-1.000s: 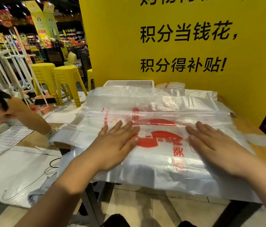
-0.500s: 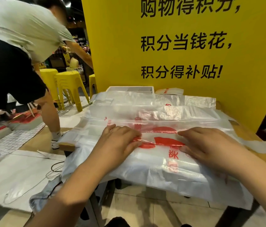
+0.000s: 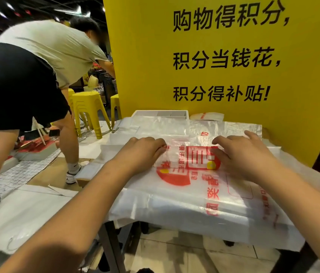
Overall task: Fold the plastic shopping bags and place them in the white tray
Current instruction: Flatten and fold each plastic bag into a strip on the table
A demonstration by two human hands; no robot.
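Since half a second ago both hands have travelled away from the body, drawing the near part of the top plastic shopping bag (image 3: 192, 164) up and over itself, so that its red print now shows through the film in a doubled, loosely rounded fold. The left hand (image 3: 141, 152) has its fingers curled down and pinches the thin film at the left end of that fold. The right hand (image 3: 239, 154) does the same at the right end, its fingers hooked over the crinkled edge and the little finger raised. The bag is translucent white, glossy and wrinkled, printed with a red disc, a square emblem and red characters. It lies on top of a stack of bags (image 3: 184, 215) of the same film, which covers the tabletop and sags over its near edge in soft layered sheets. Behind the stack, against the board, stands the white tray (image 3: 160, 113), a shallow rectangular box with inner dividers; just to its right lies a small folded bag (image 3: 207, 116). A dark table leg (image 3: 114, 245) shows under the overhang, above a tiled floor. A flat yellow board (image 3: 145, 66) with large black characters rises behind the table. To the left a person (image 3: 37, 56) in a pale shirt and black shorts bends over, near stacked yellow plastic stools (image 3: 88, 107).
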